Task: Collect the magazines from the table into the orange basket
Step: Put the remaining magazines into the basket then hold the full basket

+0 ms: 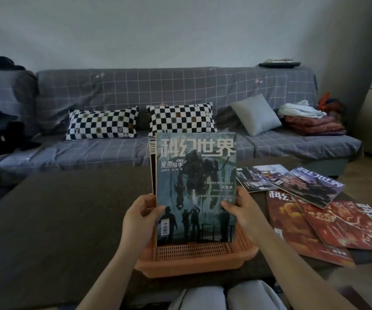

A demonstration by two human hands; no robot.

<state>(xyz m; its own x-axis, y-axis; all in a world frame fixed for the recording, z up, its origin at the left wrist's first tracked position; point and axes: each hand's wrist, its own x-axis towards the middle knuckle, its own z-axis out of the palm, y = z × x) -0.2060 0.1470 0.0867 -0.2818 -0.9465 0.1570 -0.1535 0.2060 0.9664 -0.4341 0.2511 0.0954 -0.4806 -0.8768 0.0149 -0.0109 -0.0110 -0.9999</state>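
Observation:
A teal magazine (195, 175) with a robot on its cover stands upright in the orange basket (194, 256), at the front of a few other upright magazines whose edges show behind it. My left hand (141, 218) grips the stack's left edge. My right hand (240, 211) holds its right edge. More magazines lie flat on the table to the right: two red ones (292, 224) (346, 224), a purple one (312, 185) and several smaller ones (256, 177) behind.
The dark table (57, 220) stretches out to the left of the basket. Behind it is a grey checked sofa (113, 151) with checkered pillows (102, 124), a grey cushion (255, 114) and folded blankets (312, 124). My knees (225, 296) are at the table's near edge.

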